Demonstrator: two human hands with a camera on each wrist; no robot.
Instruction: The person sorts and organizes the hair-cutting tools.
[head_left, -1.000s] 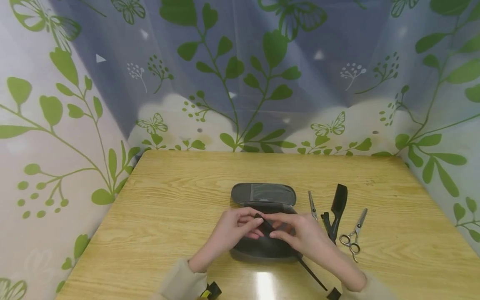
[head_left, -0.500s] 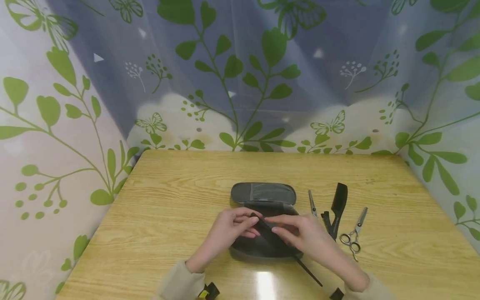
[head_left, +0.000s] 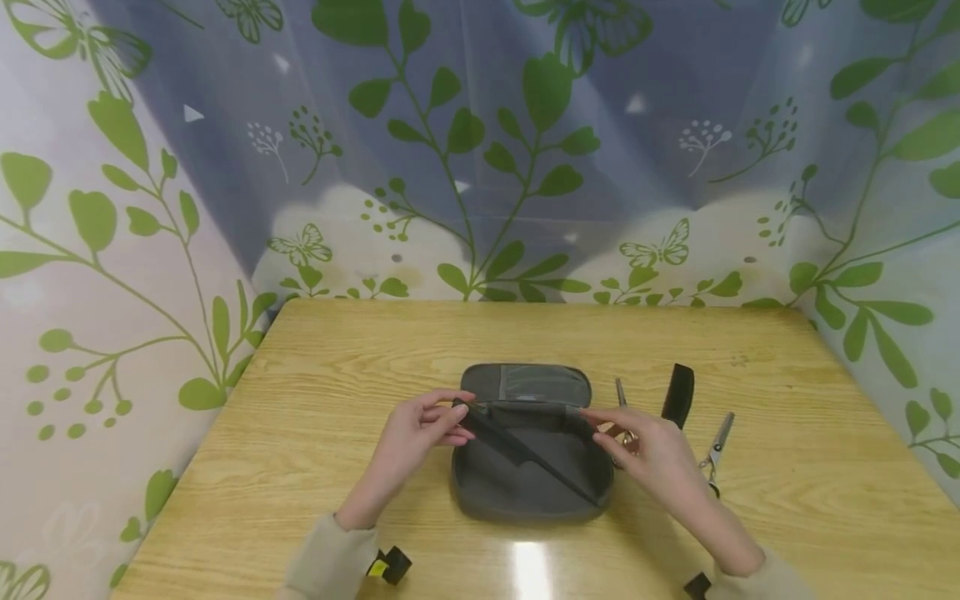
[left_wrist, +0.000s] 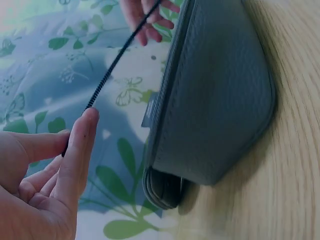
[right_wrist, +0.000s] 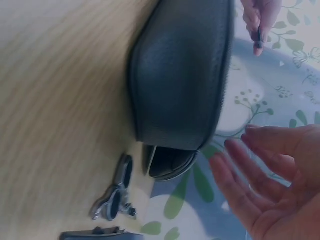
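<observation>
My left hand point(head_left: 416, 433) pinches one end of a black rat-tail comb point(head_left: 491, 435) between thumb and fingers. The comb slants over an unzipped dark grey case point(head_left: 487, 507), its thin tail pointing to the case's front right corner. In the left wrist view, the toothed edge of the comb point(left_wrist: 116, 62) stands higher than the case wall point(left_wrist: 220, 95). My right hand point(head_left: 652, 450) is beside the case's right rim, fingers loosely bent and holding nothing; the right wrist view shows those fingers point(right_wrist: 245, 175) spread apart.
The case lid point(head_left: 543, 383) lies folded back. To the right are scissors point(head_left: 621, 390) near the case, a wide black comb point(head_left: 678, 393) partly behind my right hand, and another pair of scissors point(head_left: 720, 442). A patterned curtain point(head_left: 480, 167) surrounds the wooden table point(head_left: 360, 350).
My left hand has moved left and up with the rat-tail comb. My right hand has let go of it and moved right, covering part of the wide comb and scissors.
</observation>
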